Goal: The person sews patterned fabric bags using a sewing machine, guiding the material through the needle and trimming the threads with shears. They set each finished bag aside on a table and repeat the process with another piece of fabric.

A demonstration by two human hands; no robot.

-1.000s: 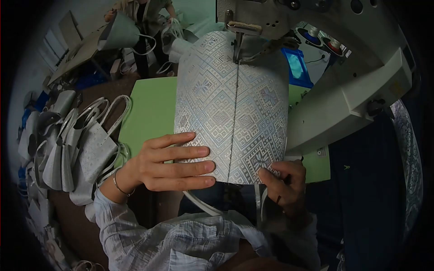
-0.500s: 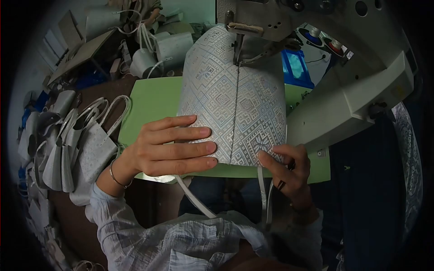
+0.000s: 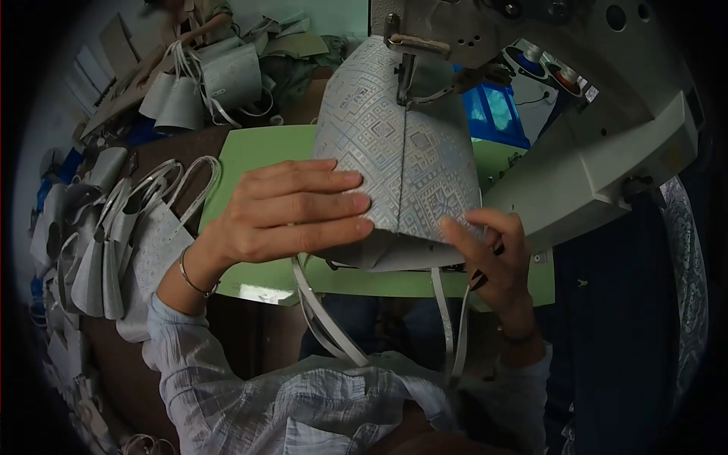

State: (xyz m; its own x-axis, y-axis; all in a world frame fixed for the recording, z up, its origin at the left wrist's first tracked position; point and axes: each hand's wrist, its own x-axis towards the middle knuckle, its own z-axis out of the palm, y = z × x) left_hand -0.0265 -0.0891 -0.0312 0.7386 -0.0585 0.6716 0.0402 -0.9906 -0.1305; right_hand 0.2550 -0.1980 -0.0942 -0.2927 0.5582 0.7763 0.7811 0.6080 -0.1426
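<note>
A patterned white and blue bag body (image 3: 364, 129) lies under the needle and presser foot (image 3: 406, 83) of a sewing machine, a dark seam line running down its middle. My left hand (image 3: 296, 208) rests on its left side near the lower edge, fingers stretched out flat. At the lower right corner, my right hand (image 3: 493, 254) pinches the edge of the bag between thumb and fingers. White strap handles (image 3: 326, 318) hang below the bag toward my lap, and its opening shows under the lower edge.
Finished-looking patterned bags with handles (image 3: 144, 250) are heaped on the left. A co-worker (image 3: 201, 19) handles more bags (image 3: 227, 76) at the back left. A blue bin (image 3: 497, 114) and thread spools (image 3: 527, 61) are behind the machine arm (image 3: 599, 174).
Both hands and the bag's lower edge have moved up toward the machine, and the bag's opening now shows. The co-worker's bags have shifted left and the co-worker leans further into view.
</note>
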